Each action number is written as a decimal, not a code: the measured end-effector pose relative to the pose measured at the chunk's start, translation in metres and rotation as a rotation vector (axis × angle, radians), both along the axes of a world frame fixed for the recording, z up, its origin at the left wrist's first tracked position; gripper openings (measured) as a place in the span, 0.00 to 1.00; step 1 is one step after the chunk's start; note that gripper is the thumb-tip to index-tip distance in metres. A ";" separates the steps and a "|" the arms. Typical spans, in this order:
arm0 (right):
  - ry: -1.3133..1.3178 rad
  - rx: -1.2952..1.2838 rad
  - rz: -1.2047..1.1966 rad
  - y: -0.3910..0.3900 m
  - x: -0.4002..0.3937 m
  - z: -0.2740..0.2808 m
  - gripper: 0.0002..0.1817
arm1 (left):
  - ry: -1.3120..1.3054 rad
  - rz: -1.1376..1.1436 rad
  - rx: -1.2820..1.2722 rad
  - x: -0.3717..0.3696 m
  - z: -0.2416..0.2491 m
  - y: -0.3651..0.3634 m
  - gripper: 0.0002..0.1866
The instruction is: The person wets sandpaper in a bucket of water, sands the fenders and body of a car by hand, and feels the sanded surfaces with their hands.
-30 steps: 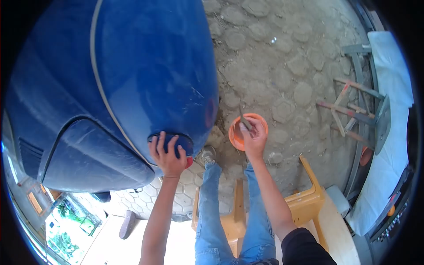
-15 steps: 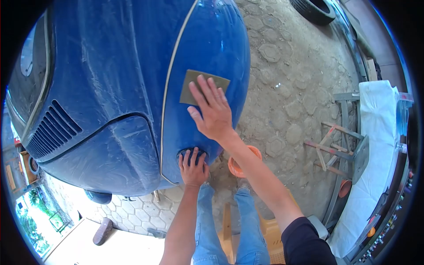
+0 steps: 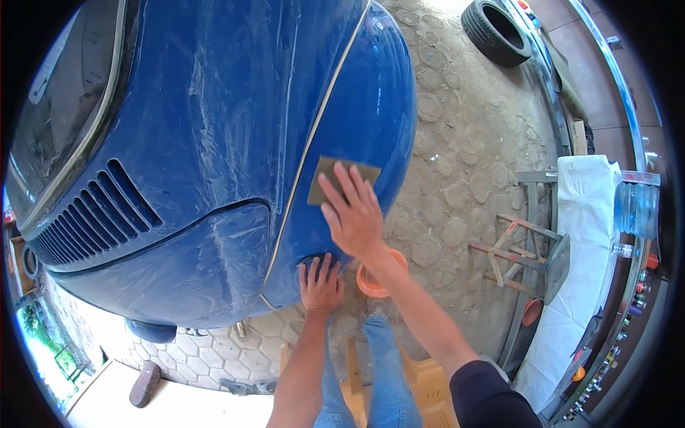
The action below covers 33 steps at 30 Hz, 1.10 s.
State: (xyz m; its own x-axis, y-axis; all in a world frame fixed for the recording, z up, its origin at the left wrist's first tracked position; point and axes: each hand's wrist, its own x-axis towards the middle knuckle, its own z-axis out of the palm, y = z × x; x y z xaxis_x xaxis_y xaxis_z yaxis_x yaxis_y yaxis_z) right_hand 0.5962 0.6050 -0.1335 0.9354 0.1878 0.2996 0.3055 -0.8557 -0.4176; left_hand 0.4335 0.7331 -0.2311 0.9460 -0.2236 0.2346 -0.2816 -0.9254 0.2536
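The rounded fender (image 3: 385,100) of a blue car body fills the upper middle, with a pale trim strip (image 3: 322,110) along its inner edge. A brownish sheet of sandpaper (image 3: 320,187) lies flat on it. On top of that sheet rests my right hand (image 3: 357,220), palm down, fingers stretched out and slightly spread; its palm reaches beyond the sheet's near edge. Lower down, my left hand (image 3: 321,287) lies with fingers apart over a dark round part (image 3: 305,264) at the fender's end, covering most of it.
An orange bucket (image 3: 399,265) stands below my right forearm. Yellow plastic seating (image 3: 432,389) is near my legs. To the right are a wooden-legged stool (image 3: 558,267) and a bench under white cloth (image 3: 581,235). A tire (image 3: 496,32) lies on the paved floor (image 3: 446,207).
My right hand and the sandpaper have slid down the fender, closer to my left hand. My left hand stays on the dark round part. The camera view has shifted and turned.
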 end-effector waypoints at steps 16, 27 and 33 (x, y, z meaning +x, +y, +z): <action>-0.126 0.031 -0.256 0.005 0.097 0.039 0.27 | 0.018 -0.009 -0.035 -0.001 -0.006 0.005 0.17; -0.051 0.096 -0.283 -0.007 0.049 0.023 0.28 | 0.069 -0.036 -0.135 0.006 0.012 0.011 0.14; -0.056 0.192 -0.510 -0.023 0.112 0.024 0.29 | -0.063 -0.046 -0.422 0.137 0.117 -0.007 0.18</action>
